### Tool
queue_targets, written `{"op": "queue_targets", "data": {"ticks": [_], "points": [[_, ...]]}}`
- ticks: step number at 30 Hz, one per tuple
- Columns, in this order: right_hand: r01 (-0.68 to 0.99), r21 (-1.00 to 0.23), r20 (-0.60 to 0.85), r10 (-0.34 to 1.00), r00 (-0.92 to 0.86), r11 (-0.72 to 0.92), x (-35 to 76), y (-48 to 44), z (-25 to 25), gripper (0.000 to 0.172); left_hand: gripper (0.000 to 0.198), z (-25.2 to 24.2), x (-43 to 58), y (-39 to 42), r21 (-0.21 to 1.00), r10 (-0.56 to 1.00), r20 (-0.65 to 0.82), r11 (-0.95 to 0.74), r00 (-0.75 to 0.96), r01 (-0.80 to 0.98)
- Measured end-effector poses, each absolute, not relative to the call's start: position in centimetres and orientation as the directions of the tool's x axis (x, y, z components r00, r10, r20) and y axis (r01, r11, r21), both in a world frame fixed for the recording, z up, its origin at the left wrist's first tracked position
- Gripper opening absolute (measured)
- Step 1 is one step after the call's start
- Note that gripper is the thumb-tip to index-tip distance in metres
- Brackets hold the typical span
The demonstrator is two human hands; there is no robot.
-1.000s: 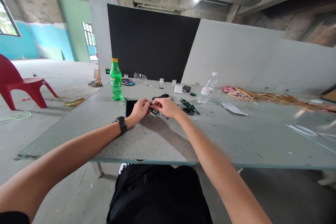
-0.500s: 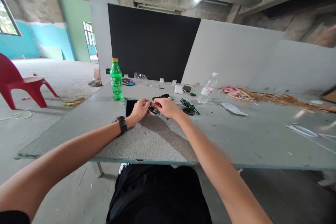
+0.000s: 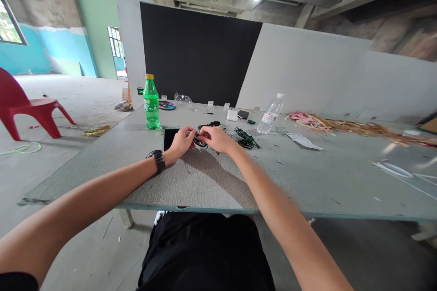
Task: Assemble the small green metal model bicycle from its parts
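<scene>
grey table [image 3: 191, 182] in a bare concrete hall, two hands meeting over one small part at the middle of the frame.

from my screen i see the left hand [image 3: 180, 142] and the right hand [image 3: 215, 138] close together on the table top, with a small black wheel part [image 3: 199, 142] between them. the fingers of both hands are bent and pressed together, pinching this part from its two sides; it is too small for me to tell more of its shape. a dark tablet [image 3: 168, 138] lies flat just behind the left hand, and a black watch [image 3: 157, 160] sits on the left wrist. just right of the right hand lies a green model bicycle [image 3: 246, 138]. a green bottle [image 3: 151, 102] stands upright further to the upper left, and a clear water bottle [image 3: 271, 114] leans at the upper right. a red chair [image 3: 20, 105] stands at the left edge.
</scene>
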State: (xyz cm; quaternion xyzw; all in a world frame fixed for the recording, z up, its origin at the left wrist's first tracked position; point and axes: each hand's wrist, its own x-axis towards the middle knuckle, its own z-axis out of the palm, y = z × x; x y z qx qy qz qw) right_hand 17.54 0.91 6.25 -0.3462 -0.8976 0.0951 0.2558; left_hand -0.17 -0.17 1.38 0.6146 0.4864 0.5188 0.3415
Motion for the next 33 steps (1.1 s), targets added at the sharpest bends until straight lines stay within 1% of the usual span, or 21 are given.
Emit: {"op": "queue_targets", "data": {"ticks": [8, 15, 17, 23, 30, 33], "points": [[0.604, -0.253, 0.412, 0.65, -0.639, 0.755, 17.57, 0.98, 6.19, 0.021, 0.016, 1.36, -0.2, -0.18, 0.928, 0.954, 0.301, -0.291, -0.005, 0.233], [0.646, -0.178, 0.408, 0.653, -0.638, 0.742, 17.36, 0.62, 6.4, 0.032, 0.018, 1.37, -0.12, -0.21, 0.915, 0.947, 0.322, -0.314, 0.01, 0.255], [0.638, -0.186, 0.411, 0.649, -0.64, 0.747, 17.39, 0.67, 6.4, 0.032, 0.017, 1.36, -0.09, -0.21, 0.916, 0.947, 0.32, -0.312, 0.009, 0.254], [0.597, -0.269, 0.392, 0.652, -0.649, 0.756, 17.68, 0.74, 6.62, 0.023, 0.015, 1.53, -0.04, -0.36, 0.92, 0.95, 0.313, -0.306, 0.012, 0.245], [0.592, -0.305, 0.378, 0.665, -0.643, 0.746, 17.65, 0.5, 6.85, 0.028, 0.016, 1.64, 0.02, -0.39, 0.923, 0.952, 0.305, -0.301, 0.022, 0.238], [0.592, -0.305, 0.383, 0.666, -0.641, 0.746, 17.6, 0.58, 6.82, 0.027, 0.015, 1.6, 0.06, -0.3, 0.916, 0.949, 0.314, -0.31, 0.029, 0.253]]}}
